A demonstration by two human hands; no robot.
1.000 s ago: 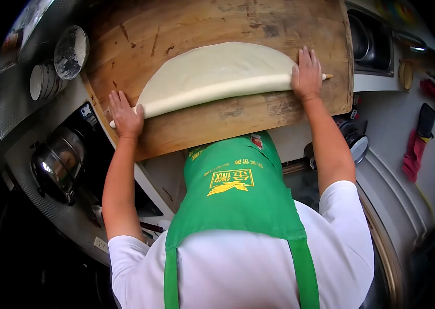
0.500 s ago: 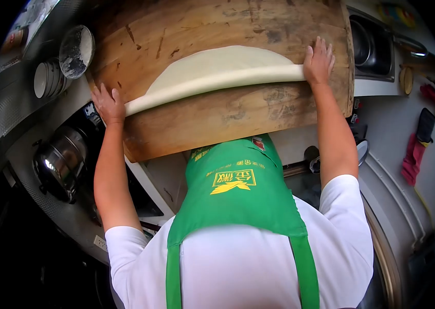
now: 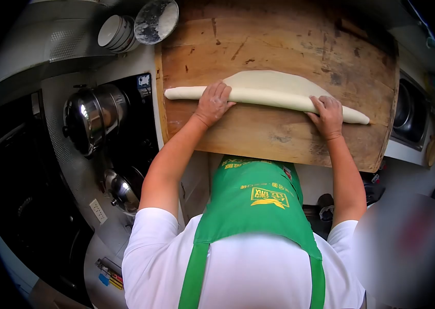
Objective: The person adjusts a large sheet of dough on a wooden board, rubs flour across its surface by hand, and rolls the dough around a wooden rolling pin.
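Head view, dough roll (image 3: 270, 99): pale, long, slightly bowed; lying across the wooden board (image 3: 274, 44), its inside hidden.
Flat dough (image 3: 274, 81): thin curved sheet, joined to the roll along its far side, spread on the board.
Left hand (image 3: 214, 104): on the roll left of its middle; grip partly closed, fingers curved over the top, thumb at the near side.
Right hand (image 3: 327, 116): on the roll toward its right end; grip likewise partly closed around it.
Green apron (image 3: 248, 221): yellow printing, worn over a white shirt (image 3: 264, 273).
Glass bowl (image 3: 148, 28): white powder within, just beyond the board's far left corner.
Stacked bowls (image 3: 110, 32): beside the glass bowl.
Metal pot (image 3: 89, 123): shiny, left of the board.
Sink (image 3: 413, 105): metal, right of the board.
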